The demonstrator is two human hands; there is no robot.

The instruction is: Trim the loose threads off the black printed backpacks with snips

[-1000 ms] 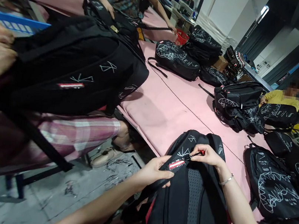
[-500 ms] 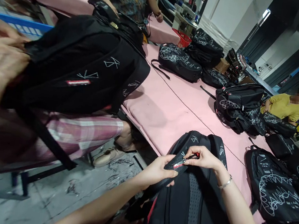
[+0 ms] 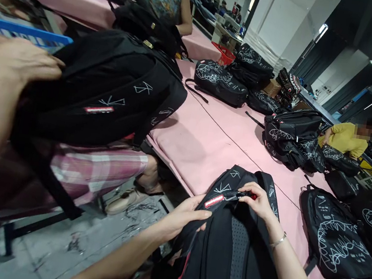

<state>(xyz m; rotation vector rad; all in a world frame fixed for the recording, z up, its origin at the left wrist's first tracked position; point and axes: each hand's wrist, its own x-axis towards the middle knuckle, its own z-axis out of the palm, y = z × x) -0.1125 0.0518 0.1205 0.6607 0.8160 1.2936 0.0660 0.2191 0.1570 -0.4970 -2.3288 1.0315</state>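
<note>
A black backpack (image 3: 212, 255) lies in front of me with its padded back panel facing up. My left hand (image 3: 186, 216) grips its left shoulder strap (image 3: 222, 187), thumb on top, just below a red and white label (image 3: 214, 202). White line marks are printed on the strap. My right hand (image 3: 256, 199) is closed on a small black and red tool (image 3: 241, 195), which looks like thread snips. Its thin metallic end points toward the label. The fingers partly hide the tool.
On the left, another person's hand (image 3: 18, 68) holds a large black backpack (image 3: 120, 87) near a blue basket (image 3: 30, 31). Several black backpacks with white scribbles (image 3: 346, 238) lie along the right of the pink table (image 3: 184, 153). Co-workers stand behind.
My right hand has drawn back to the right and slightly up from the label, with the tool in it. My left hand has shifted slightly down the strap, uncovering more of the label.
</note>
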